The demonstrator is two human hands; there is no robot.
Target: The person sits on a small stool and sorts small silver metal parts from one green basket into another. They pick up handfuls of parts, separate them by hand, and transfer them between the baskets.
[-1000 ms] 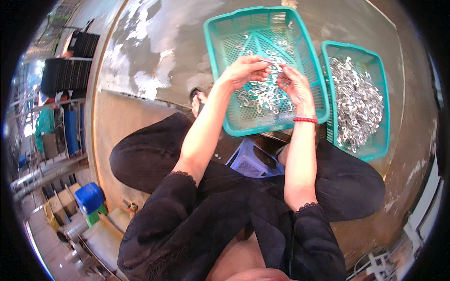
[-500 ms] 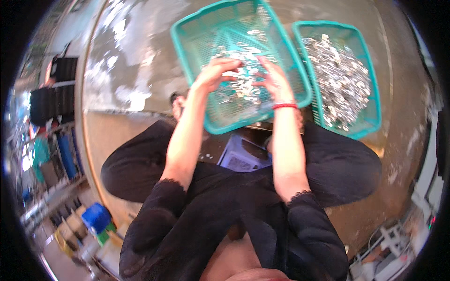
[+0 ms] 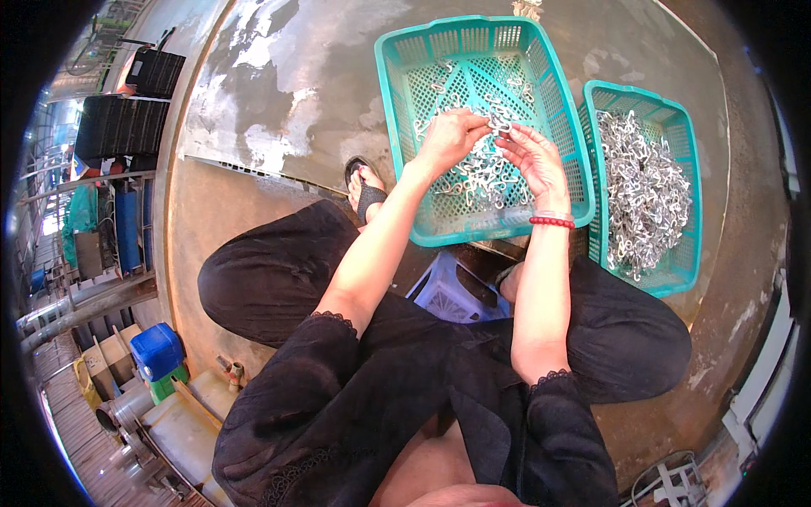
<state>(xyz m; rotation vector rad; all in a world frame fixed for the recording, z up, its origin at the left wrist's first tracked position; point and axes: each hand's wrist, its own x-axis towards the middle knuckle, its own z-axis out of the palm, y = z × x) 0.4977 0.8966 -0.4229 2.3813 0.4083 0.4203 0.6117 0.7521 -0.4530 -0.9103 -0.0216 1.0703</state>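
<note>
**Both hands pinched on small metal pieces over the near basket**

Left hand (image 3: 452, 135) is curled, thumb and fingers closed on a small silvery metal clip (image 3: 498, 127), w/ the right hand (image 3: 532, 156) meeting it from the other side, fingertips also pinched on the same bit or one right beside it (too small to tell which). Both hands hover just above the loose clips (image 3: 486, 173) lying in the near teal basket (image 3: 405, 127).

Progress, judged from how things lie: the near basket holds only a thin scatter, mostly toward its middle and right, w/ lots of bare mesh floor showing. The second teal basket (image 3: 684, 135), touching or nearly touching it on the person's right, is heaped w/ a dense pile of clips (image 3: 642, 194). So one lot looks much bigger than the other; which is the finished lot can't be told from this view. Roughly a few handfuls remain in the near basket.

Person squats on a low purple stool (image 3: 452, 296) on wet concrete; red bead bracelet (image 3: 551, 221) on the right wrist; sandal (image 3: 363, 186) beside the near basket's corner.
</note>
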